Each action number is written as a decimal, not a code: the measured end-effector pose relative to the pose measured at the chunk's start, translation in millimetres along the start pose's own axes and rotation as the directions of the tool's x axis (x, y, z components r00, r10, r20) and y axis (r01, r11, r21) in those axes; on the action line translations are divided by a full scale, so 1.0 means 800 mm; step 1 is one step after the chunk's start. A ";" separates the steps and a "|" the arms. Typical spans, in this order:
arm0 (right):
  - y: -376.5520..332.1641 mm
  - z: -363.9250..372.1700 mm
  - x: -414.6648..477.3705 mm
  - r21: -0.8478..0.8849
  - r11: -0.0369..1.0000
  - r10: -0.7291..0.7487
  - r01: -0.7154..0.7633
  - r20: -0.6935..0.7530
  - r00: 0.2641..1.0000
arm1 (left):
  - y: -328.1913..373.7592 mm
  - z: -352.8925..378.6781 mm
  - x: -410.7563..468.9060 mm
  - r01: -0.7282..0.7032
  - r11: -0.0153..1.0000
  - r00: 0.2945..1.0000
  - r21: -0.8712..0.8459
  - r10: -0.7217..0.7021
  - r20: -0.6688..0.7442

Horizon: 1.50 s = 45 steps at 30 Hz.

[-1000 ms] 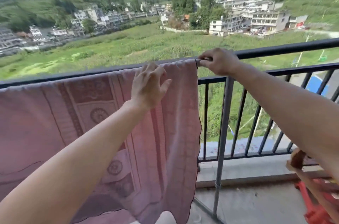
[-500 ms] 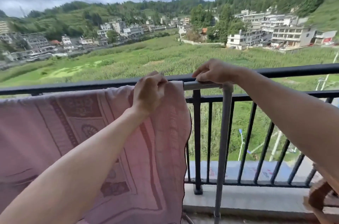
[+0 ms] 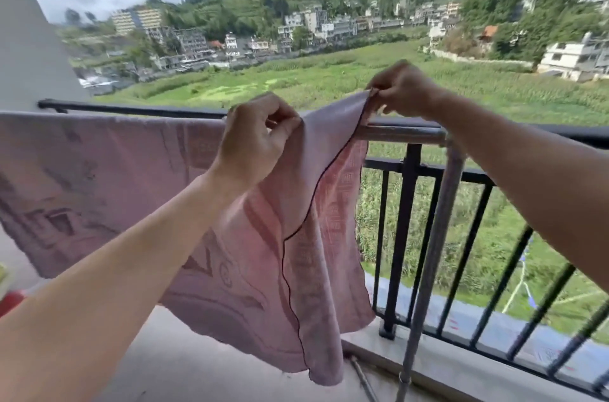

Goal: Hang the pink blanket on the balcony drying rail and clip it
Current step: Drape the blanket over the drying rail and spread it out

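Pink blanket (image 3: 115,171) hangs draped over the drying rail across the left and middle of the view, patterned face toward the person, its lower edge free above the balcony floor (image 3: 204,368); behind it runs the black balcony railing (image 3: 412,237), its top bar showing beyond the cloth on the left and its upright bars standing on the right; the drying rail (image 3: 402,132), a grey metal tube just inside the railing's top bar, is bare only at its right end, where it meets a grey upright post (image 3: 435,237); the left hand (image 3: 253,144) sits at the blanket's top edge near the cloth's right end, fingers (image 3: 283,120) curled against the thumb and pinching a fold of cloth at about rail height; the right hand (image 3: 402,92) is raised just above the rail, fingertips (image 3: 382,90) and thumb pinching the blanket's upper right corner (image 3: 369,100), which is lifted off the rail; the cloth stretches between the two hands; a dark stitched hem (image 3: 314,194) runs down from that pinched corner in a curve across the front of the hanging cloth.
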State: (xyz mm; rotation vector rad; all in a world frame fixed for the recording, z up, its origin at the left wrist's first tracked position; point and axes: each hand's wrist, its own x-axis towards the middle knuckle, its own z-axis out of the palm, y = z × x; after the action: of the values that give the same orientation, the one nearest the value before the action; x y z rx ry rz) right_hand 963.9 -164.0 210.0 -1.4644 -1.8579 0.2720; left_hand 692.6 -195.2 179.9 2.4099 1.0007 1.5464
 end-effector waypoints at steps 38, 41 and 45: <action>0.016 -0.017 -0.115 -0.585 0.744 0.126 -0.324 -0.353 0.927 | -0.086 0.092 0.057 -0.075 0.948 0.978 0.309 0.010 0.206; 0.027 -0.026 -0.098 -0.581 0.677 0.238 -0.452 -0.408 0.881 | -0.086 0.098 0.060 -0.127 0.953 0.961 0.273 0.050 0.272; 0.035 -0.033 -0.080 -0.468 0.639 0.527 -0.610 -0.312 0.791 | -0.116 0.089 0.051 -0.119 0.951 0.952 0.286 0.027 0.305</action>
State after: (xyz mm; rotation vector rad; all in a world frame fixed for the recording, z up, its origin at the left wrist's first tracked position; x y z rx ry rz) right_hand 1006.6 -219.9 185.6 -2.4061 -1.3389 -0.0999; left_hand 719.8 -81.7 138.1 2.8054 1.1630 1.0597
